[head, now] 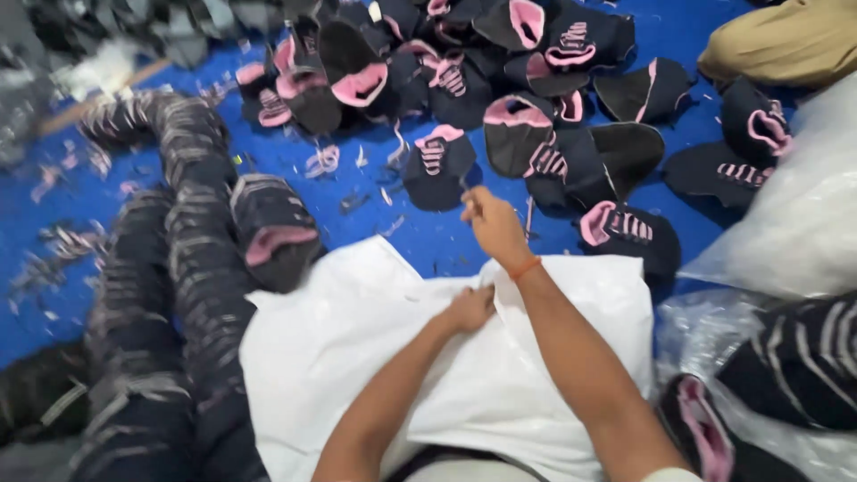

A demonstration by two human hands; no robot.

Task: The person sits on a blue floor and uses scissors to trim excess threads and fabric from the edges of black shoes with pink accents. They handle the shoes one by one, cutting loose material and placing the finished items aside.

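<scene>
Slippage is your risk: your left hand point(469, 310) pinches the white sack point(357, 348) on your lap while your right hand point(494, 225), fingers closed on something too small to identify, hangs over the black-and-pink shoe uppers point(536, 143) on the blue floor point(428, 241).

The left hand point(470, 308) rests closed on a white woven sack point(357, 330) spread across the lap. The right hand point(494, 225), an orange band at its wrist, is raised above the sack's far edge, fingers pinched. Black-and-pink shoe uppers point(500, 107) lie scattered on the blue floor point(428, 241). Nested stacks of uppers point(192, 259) lie to the left.
</scene>
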